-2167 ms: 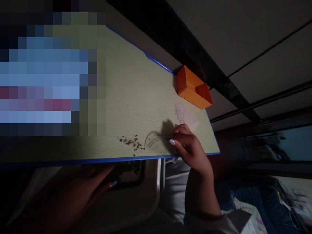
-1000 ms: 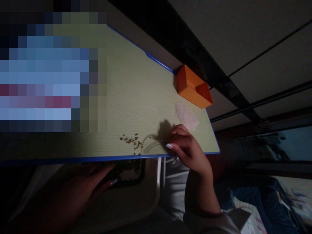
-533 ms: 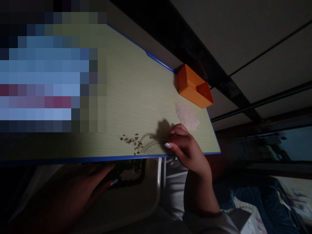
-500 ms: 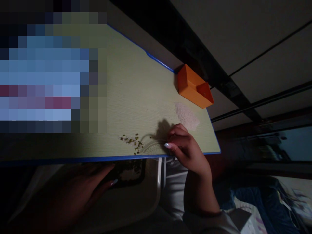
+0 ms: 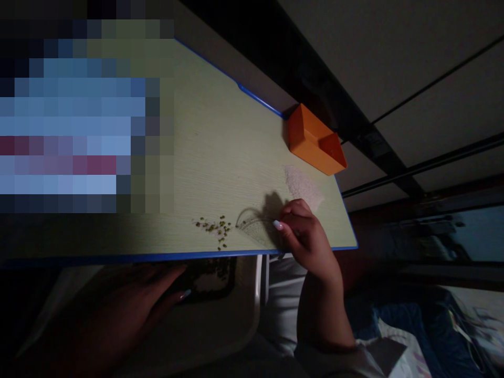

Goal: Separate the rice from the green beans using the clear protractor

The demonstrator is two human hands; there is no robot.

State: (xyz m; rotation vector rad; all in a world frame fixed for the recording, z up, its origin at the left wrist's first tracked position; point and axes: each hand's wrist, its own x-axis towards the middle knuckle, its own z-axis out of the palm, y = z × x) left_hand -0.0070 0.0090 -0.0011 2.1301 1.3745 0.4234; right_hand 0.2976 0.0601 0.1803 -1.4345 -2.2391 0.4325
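My right hand [image 5: 305,228] is closed in a pinch on a clear plastic protractor [image 5: 255,226], whose curved edge is over the table near its front edge. Left of the protractor lies a scatter of small green beans [image 5: 214,227] mixed with pale grains. Below the table edge, my left hand [image 5: 153,294] is closed at the left side of a dark container [image 5: 230,286], which holds green beans and a pale patch of grains. Deep shadow hides part of that hand and of the container.
A pile of pale grains [image 5: 303,186] lies beyond my right hand. An orange box [image 5: 315,144] stands at the far right table edge. A whitish bin [image 5: 255,299] is under the blue-edged table [image 5: 220,147]. A pixelated area covers the upper left.
My right hand has shifted slightly right and away from the table's front edge, taking the protractor with it. The scattered beans and my left hand look about the same.
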